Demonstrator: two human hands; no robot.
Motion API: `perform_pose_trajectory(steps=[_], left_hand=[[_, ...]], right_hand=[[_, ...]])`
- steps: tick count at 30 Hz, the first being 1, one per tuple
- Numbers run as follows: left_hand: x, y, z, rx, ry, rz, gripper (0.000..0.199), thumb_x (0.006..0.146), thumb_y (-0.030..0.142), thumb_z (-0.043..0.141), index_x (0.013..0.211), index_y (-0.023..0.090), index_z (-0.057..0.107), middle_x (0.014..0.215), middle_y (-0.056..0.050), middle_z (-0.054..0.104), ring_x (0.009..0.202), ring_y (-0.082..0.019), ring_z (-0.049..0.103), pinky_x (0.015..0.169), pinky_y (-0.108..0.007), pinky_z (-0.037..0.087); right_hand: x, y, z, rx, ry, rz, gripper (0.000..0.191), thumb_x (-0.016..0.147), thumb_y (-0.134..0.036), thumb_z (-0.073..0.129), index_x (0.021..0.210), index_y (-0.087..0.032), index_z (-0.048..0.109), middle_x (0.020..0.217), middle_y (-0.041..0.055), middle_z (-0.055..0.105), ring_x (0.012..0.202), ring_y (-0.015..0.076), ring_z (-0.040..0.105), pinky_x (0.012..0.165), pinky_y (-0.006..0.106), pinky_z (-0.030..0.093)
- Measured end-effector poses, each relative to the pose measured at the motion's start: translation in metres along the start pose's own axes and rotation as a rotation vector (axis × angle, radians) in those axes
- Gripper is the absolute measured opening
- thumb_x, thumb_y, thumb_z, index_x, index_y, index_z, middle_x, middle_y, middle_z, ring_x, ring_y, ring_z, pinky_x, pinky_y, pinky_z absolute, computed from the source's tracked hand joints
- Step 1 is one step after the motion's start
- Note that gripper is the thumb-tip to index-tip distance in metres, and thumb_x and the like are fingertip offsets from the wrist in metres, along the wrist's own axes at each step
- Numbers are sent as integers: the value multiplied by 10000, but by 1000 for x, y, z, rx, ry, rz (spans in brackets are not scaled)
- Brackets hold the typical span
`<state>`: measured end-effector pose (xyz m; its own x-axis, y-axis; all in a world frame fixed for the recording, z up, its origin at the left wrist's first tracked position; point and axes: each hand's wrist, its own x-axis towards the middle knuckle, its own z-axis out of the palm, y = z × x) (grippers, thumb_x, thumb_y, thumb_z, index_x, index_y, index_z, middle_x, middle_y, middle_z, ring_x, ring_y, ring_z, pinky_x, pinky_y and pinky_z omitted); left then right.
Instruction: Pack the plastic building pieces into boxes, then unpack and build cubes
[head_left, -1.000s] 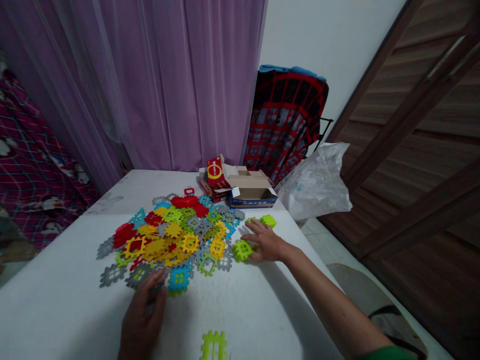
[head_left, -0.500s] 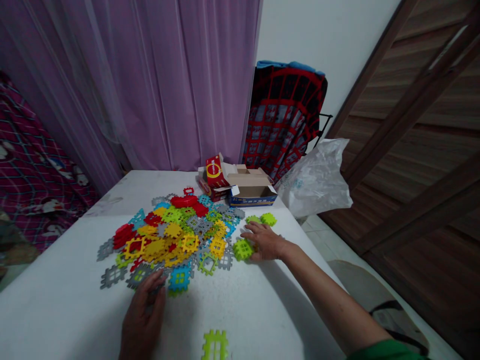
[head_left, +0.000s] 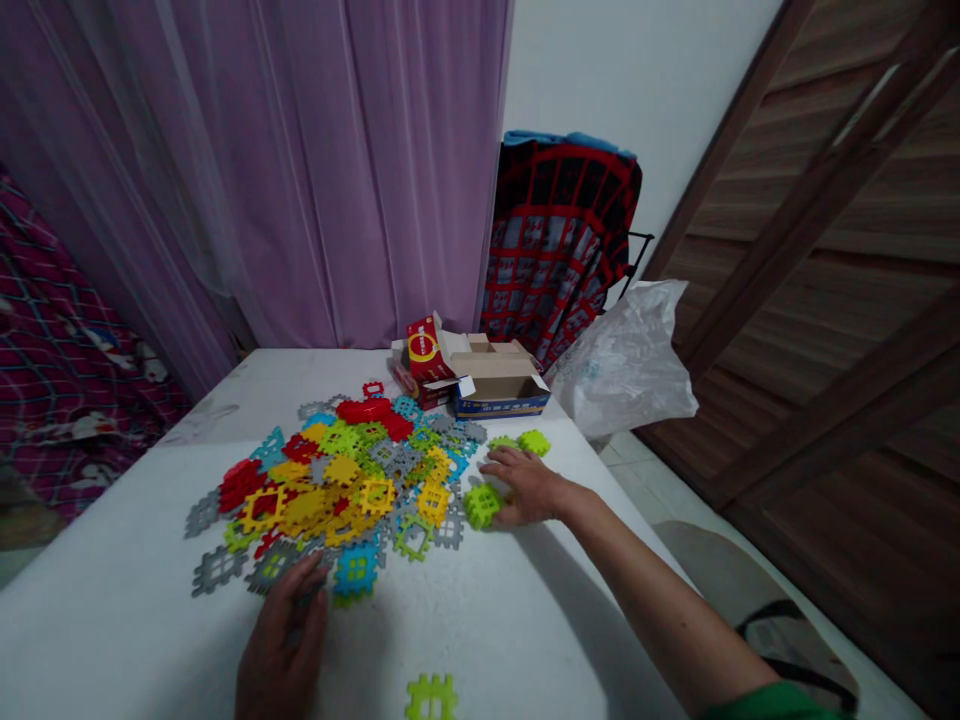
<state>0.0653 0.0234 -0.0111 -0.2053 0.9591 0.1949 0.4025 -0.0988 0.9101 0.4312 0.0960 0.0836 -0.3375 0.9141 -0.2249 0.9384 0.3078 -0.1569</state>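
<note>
A pile of toothed plastic building pieces (head_left: 307, 508) in yellow, red, blue, grey and green covers the middle of the white table. My right hand (head_left: 529, 487) is over the table to the right of the pile, fingers spread. A light green piece (head_left: 482, 505) lies by its thumb, and another bright green piece (head_left: 534, 442) lies beyond its fingertips. What is under the palm is hidden. My left hand (head_left: 281, 640) rests at the near side of the pile, loosely curved with thumb and fingers apart, its fingertips beside a dark grey piece (head_left: 274, 568).
An opened blue cardboard box (head_left: 502, 405) and a red box (head_left: 424, 350) stand at the table's far side. A clear plastic bag (head_left: 630, 360) hangs off the right edge. One green window-shaped piece (head_left: 433, 690) lies near the front edge. Purple curtains (head_left: 337, 180) hang behind.
The whole view has shifted slightly, with the table a little lower in the picture. Both hands keep nearly the same places beside the pieces.
</note>
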Motion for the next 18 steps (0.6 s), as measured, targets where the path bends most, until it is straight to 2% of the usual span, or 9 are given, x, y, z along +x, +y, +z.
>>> perform_pose_trajectory(steps=[2,4,5,7,9,13,18], left_hand=[[0,-1,1,-12,4,-6,552,749,612,599,1143,227,631,1112,-89,727,1012,-251,707,834,-359,604],[0,-1,1,-22,4,-17,558,736,620,610,1141,237,635,1108,-81,732,1027,-255,703,849,-363,600],[0,-1,1,-29,3,-23,561,732,624,613,1140,239,634,1104,-77,734,1034,-254,701,863,-365,596],[0,-1,0,-44,-13,-39,555,731,625,617,1133,242,634,1100,-73,738,1038,-250,701,884,-363,589],[0,-2,0,-58,-27,-55,547,727,626,623,1120,246,639,1105,-70,737,1024,-245,705,875,-354,593],[0,-3,0,-84,-25,-73,538,710,629,639,1091,250,653,1112,-64,734,995,-243,714,865,-353,599],[-1,-2,-1,-84,-45,-79,519,724,592,648,1117,253,646,1131,-61,734,1041,-253,701,909,-373,587]], right_hand=[[-2,15,-10,57,83,36,640,769,-441,698,1353,-219,562,1465,135,493,1359,318,431,1094,483,361],[-3,32,-20,76,180,188,443,856,-378,592,1277,-243,611,1396,86,572,1272,261,531,1054,391,408],[-2,40,-24,70,216,301,415,874,-349,559,1273,-244,607,1370,81,594,1238,252,560,1029,371,424],[1,55,-26,48,247,517,485,877,-331,548,1348,-216,533,1339,119,612,1195,272,592,976,376,451],[7,65,-21,44,227,625,639,859,-359,579,1446,-174,409,1306,172,623,1165,299,612,930,391,468],[23,73,-3,59,162,693,831,811,-420,642,1510,-151,283,1276,204,631,1155,313,623,901,386,474],[37,76,11,53,131,736,877,794,-414,662,1525,-172,241,1286,210,613,1164,322,616,883,388,479]])
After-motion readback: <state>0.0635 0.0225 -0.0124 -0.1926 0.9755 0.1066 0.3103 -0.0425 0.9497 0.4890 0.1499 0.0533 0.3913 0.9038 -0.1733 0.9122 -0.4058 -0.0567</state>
